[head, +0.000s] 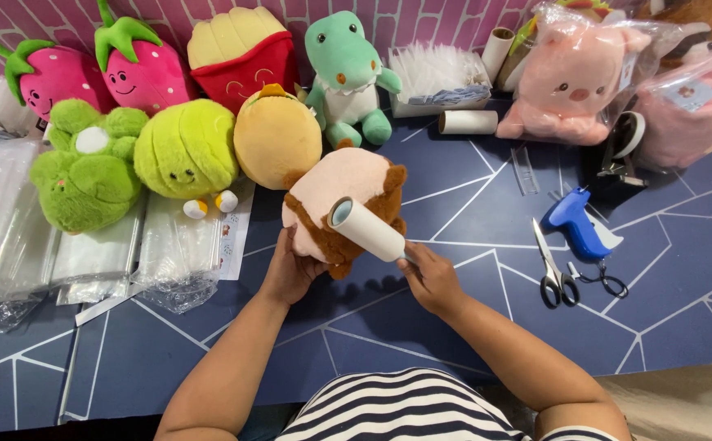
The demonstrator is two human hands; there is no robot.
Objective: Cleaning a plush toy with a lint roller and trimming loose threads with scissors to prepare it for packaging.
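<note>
On the dark blue table (470,318) with white line pattern, centre of view, a pink-and-brown plush toy (343,192) lies on its side. Left hand (290,269) cups the toy's lower left edge, fingers curled around it, gripping. Right hand (431,278) is closed around the handle of a lint roller (366,229); the handle itself is hidden in the fist. White roller head rests tilted against the plush's front, touching it, open end pointing up-left. Both forearms come in from the bottom edge, above a black-and-white striped shirt (405,408).

Behind the toy, along the pink brick wall (421,20): two strawberry plushes (139,65), a fries plush (241,53), a green dinosaur plush (348,77), an orange round plush (276,135), a yellow-green round plush (186,147) and a green frog-like plush (86,167). Left side: stacks of clear plastic bags (13,229), some under the green plushes. Top right: a pink pig plush in a clear bag (576,77), another bagged pink plush (691,106) just beside it. Cardboard tube (468,122) lies near the pig, a second tube (497,49) stands behind it.

Right of the hands, well apart: scissors (553,265), a blue tagging gun (578,224) just beside them, small black-handled snips (601,279) near the scissors.
</note>
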